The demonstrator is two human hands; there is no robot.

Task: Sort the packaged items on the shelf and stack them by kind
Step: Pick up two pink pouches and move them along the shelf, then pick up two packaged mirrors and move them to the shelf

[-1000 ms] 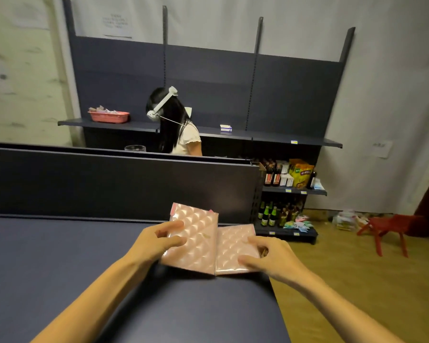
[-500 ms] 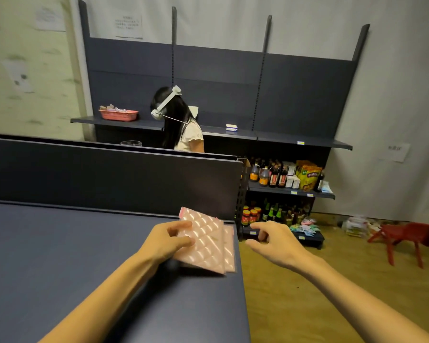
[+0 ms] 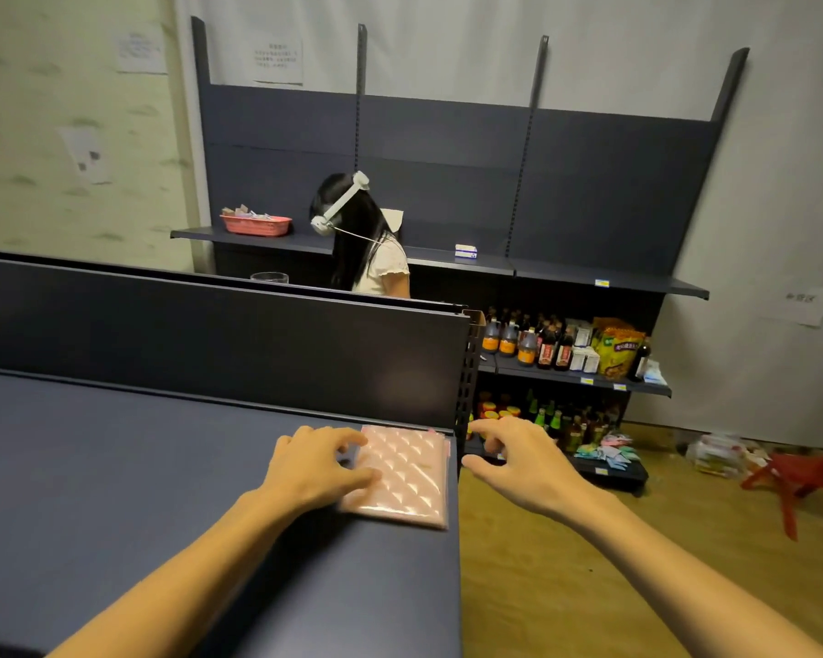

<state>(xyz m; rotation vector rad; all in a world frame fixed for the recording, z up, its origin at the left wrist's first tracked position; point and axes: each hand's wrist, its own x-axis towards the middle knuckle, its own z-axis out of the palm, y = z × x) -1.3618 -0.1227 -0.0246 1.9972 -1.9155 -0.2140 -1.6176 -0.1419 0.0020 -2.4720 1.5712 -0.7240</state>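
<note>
The pink quilted plastic packets (image 3: 402, 477) lie flat as a stack at the right-hand end of the dark blue metal shelf (image 3: 162, 467), close to its back panel and near its right edge. From the offset pink edges along the right side it looks like at least 2 packets, one on the other; the exact count cannot be told.

The left hand (image 3: 317, 470) rests on the left part of the stack, fingers (image 3: 352, 474) spread and lightly bent, pressing down on it without gripping. The right hand (image 3: 519, 460) hovers just beyond the shelf's right edge, fingers loose and apart, holding nothing and not touching the stack.

The step in hand appears to be squaring up this pile of one kind. To do it well:

- Keep the left palm flat so the slick wrapping does not slide.
- Bring the right hand in against the right edge and nudge the packets flush, pushing toward the left hand, not toward the drop.
- Shift the stack slightly inward, since it sits close to the shelf's end and could slip off.

No other packaged items are visible on this shelf.
</note>
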